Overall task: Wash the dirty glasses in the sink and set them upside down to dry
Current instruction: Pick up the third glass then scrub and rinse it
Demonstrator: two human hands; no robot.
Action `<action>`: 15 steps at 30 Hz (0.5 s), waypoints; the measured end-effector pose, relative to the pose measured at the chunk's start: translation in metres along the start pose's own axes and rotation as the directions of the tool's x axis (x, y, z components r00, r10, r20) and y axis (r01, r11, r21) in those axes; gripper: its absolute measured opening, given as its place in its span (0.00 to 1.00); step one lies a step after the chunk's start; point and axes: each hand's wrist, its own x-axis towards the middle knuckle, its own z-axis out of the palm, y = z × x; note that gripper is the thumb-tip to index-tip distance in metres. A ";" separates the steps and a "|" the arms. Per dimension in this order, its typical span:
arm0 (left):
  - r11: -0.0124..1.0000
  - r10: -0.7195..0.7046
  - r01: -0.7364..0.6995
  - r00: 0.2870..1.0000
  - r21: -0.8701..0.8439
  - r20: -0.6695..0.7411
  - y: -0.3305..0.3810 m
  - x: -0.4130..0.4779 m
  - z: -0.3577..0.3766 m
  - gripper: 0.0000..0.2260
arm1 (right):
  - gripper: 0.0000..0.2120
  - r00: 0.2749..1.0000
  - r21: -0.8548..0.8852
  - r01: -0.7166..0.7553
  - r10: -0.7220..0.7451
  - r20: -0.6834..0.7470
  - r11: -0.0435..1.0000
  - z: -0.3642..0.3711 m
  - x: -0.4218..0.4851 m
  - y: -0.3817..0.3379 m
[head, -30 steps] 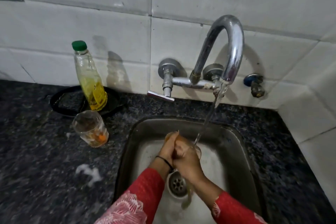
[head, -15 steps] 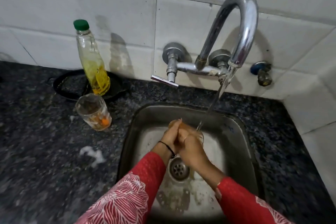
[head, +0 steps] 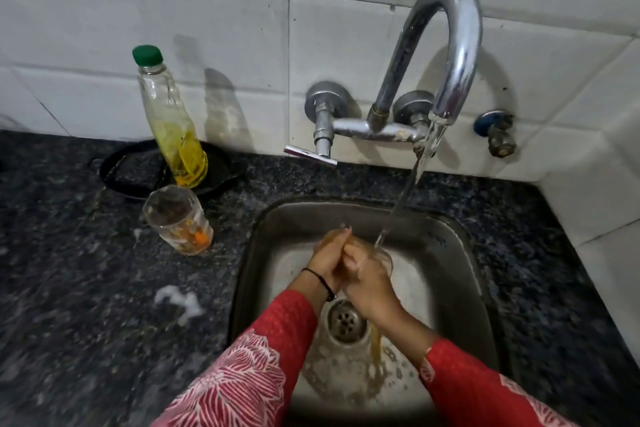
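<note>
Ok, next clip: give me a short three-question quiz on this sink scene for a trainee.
1. True or false: water from the tap falls on the glass held over the sink.
2. Where is the second glass? A) in the sink B) upright on the counter, left of the sink C) upside down on the counter
3. Fill in: the bottle has a ____ cap.
Key: 1 true; 2 B; 3 green.
</note>
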 end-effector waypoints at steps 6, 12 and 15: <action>0.992 -0.124 0.125 0.987 0.002 0.098 0.007 -0.013 -0.005 0.25 | 0.11 0.990 -0.548 0.106 -0.035 0.138 0.830 -0.025 0.002 0.006; 0.974 -0.013 0.046 0.989 -0.223 0.150 -0.009 -0.016 -0.005 0.26 | 0.14 0.945 0.240 -0.321 0.328 0.008 0.916 0.010 0.002 -0.036; 0.990 -0.085 0.098 0.988 -0.099 0.129 0.002 -0.017 -0.001 0.30 | 0.19 0.997 -0.255 0.027 -0.007 0.077 0.967 0.008 -0.005 -0.019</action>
